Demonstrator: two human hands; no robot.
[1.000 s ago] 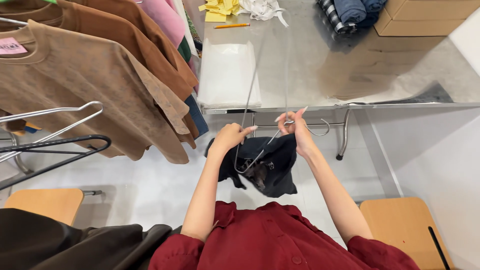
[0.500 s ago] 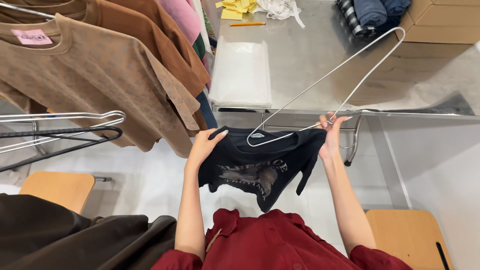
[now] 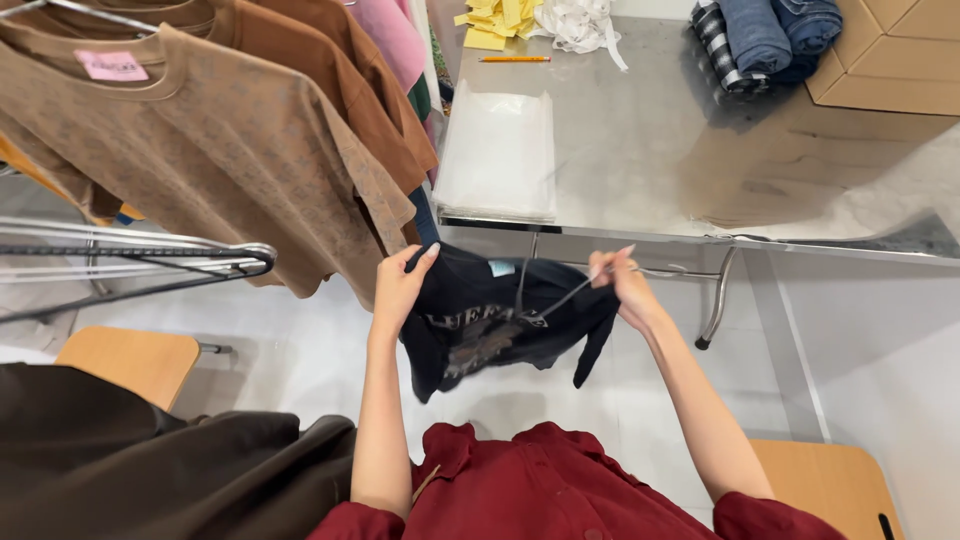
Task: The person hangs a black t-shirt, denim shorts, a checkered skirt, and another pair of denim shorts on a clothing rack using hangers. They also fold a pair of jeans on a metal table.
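Head view, looking down: both hands hold a black shirt (image 3: 490, 320) in the middle of the frame, in the air just below the near edge of the steel worktop (image 3: 650, 150). The left hand (image 3: 398, 290) has its fingers curled around the shirt's left shoulder, thumb on the near side, so the cloth hangs open with its pale print facing up. The right hand (image 3: 622, 285) pinches the other shoulder together with a thin wire hanger (image 3: 560, 298), whose leg runs down and left into the neck opening by the blue label; holding cloth and wire in one pinch likely keeps the garment spread while the hanger sits inside it. A sleeve dangles below the right hand.

At upper left, brown shirts (image 3: 220, 150) and a pink one (image 3: 395, 35) hang on a rail, with bare hangers (image 3: 150, 255) jutting out at middle left. On the worktop lie a stack of clear bags (image 3: 498, 150), a pencil (image 3: 513, 59), yellow slips (image 3: 500, 18), folded jeans (image 3: 765, 35) and a cardboard box (image 3: 890, 55) at upper right. A dark brown garment (image 3: 130, 470) fills the lower left.
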